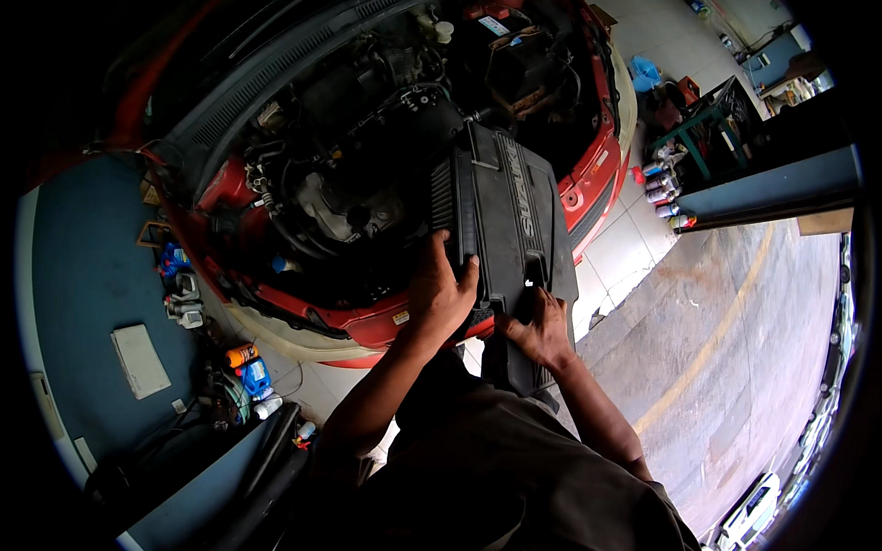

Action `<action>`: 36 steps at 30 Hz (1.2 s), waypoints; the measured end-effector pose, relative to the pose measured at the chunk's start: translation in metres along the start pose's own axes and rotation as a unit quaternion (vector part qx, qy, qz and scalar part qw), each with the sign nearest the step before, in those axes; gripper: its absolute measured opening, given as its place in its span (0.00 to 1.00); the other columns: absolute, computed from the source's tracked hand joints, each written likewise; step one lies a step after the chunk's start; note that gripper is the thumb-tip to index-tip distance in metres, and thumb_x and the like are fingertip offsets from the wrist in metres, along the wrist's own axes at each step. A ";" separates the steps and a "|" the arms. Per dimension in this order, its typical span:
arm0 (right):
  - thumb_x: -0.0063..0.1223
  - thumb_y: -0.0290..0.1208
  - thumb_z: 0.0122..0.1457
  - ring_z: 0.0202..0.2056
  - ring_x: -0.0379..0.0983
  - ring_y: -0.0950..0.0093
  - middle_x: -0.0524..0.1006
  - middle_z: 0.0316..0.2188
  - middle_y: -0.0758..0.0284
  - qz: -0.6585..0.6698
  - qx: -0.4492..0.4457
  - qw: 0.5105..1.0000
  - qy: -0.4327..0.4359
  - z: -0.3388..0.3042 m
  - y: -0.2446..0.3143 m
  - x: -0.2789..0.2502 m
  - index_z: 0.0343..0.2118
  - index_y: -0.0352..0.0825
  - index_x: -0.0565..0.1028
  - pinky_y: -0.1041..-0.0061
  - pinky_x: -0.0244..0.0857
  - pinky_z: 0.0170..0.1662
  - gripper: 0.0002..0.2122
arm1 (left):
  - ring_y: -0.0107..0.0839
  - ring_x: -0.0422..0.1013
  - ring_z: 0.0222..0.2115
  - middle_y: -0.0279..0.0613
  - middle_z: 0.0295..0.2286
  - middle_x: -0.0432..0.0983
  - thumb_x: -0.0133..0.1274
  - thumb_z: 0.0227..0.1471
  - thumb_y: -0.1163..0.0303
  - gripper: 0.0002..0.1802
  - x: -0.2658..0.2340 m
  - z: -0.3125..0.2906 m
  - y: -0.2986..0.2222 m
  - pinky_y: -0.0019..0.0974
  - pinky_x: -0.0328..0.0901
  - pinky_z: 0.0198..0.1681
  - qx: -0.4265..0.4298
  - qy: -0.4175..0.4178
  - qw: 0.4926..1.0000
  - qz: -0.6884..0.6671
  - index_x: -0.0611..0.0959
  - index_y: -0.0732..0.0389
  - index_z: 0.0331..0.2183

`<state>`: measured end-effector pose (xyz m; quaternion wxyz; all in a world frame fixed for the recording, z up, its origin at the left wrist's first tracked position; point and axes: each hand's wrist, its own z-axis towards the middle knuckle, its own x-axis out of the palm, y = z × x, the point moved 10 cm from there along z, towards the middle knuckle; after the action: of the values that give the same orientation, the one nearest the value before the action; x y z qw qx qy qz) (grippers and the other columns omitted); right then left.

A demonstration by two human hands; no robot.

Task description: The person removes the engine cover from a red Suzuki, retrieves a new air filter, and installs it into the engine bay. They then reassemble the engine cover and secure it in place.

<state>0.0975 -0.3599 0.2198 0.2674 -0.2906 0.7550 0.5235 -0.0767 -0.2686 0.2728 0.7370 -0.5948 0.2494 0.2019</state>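
Observation:
A black plastic engine cover (519, 197) with raised lettering is held tilted over the front of a red car's open engine bay (358, 110). Along its left side shows a ribbed, pleated strip that looks like an air filter (444, 197). My left hand (443, 292) is closed on the lower left edge, near the end of that strip. Its fingers are partly hidden behind the part. My right hand (540, 332) grips the lower end, beside a small cutout, with the fingertips bent over the edge. Below the hands, the cover's lower portion hangs close to my dark clothing.
The red front panel (367, 321) of the car runs between me and the engine. Bottles (253, 372) and boxes stand by the blue wall on the left. Spray cans (657, 188), a green metal stand (698, 138) and a blue bucket (645, 73) are on the right.

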 end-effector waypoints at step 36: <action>0.63 0.52 0.40 0.42 0.70 0.59 0.75 0.35 0.57 -0.020 0.042 0.999 -0.003 0.009 -0.023 0.032 0.33 0.29 0.71 0.62 0.53 0.51 0.28 | 0.30 0.70 0.23 0.40 0.24 0.74 0.56 0.55 0.60 0.17 0.051 0.005 0.088 0.33 0.66 0.27 -0.097 0.107 0.972 -0.185 0.73 0.63 0.37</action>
<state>0.0926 -0.3632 0.1800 0.2922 -0.2924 0.7696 0.4866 -0.0880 -0.2451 0.1748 0.6692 -0.7176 0.1918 0.0202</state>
